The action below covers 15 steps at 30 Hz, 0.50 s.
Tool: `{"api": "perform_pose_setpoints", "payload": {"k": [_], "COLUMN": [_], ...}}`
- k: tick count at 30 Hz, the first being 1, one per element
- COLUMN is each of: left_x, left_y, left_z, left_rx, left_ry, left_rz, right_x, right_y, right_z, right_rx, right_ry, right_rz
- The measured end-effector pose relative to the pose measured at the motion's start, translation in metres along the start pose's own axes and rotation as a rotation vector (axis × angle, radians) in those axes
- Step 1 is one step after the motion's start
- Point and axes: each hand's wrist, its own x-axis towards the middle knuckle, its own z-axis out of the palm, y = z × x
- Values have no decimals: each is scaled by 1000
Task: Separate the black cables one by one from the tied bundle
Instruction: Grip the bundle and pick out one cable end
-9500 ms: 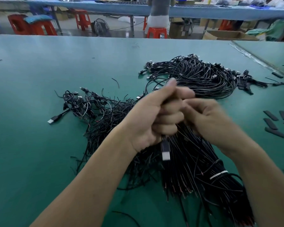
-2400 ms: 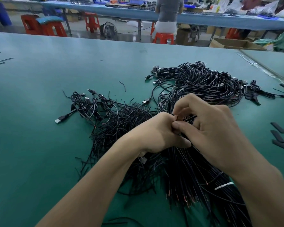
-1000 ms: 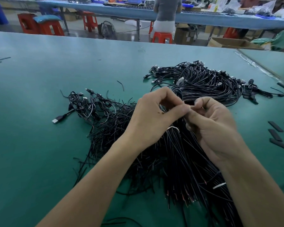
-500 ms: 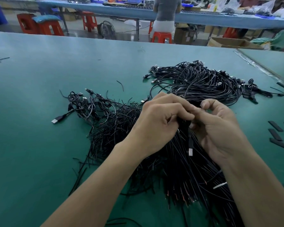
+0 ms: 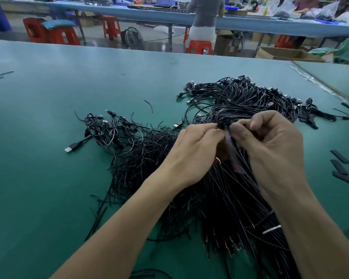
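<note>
Head view: left grip [image 5: 191, 150] & right grip [image 5: 270, 150], nearly touching, both pinch a black cable [image 5: 223, 124] over the tied bundle [image 5: 226, 198], which lies on green tabletop [image 5: 48, 178] w/ white tie [image 5: 271, 229] near its lower end; loose cables [image 5: 250, 97] piled beyond, rear right

One wide-angle view, worn at head height, looks forward and down from behind both forearms. The left hand [image 5: 191, 150] and right hand [image 5: 270, 152] meet near the lens at mid-frame, over the black cables [image 5: 230, 208]; beyond them the green table [image 5: 48, 178] recedes to a far workbench [image 5: 149, 15].
</note>
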Motion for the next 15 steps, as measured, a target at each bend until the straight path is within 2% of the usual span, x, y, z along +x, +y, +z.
{"api": "perform_pose_setpoints", "payload": {"k": [2,5,11,15], "left_x": [2,6,10,10], "left_y": [1,2,-8,-11], "left_z": [-2,-8,-18,-22], "left_rx": [-107,-445,-421,-343], "left_ry": [-26,-77,3,-28], "left_rz": [-78,-220,-25,134], "right_x": [-2,-2,-6,-5], "right_y": [1,1,3,0], "right_z": [3,3,9,7], "right_rx": [3,-6,33,126], "right_ry": [-17,-43,-73,-36], "right_rz": [23,57,140,257]}}
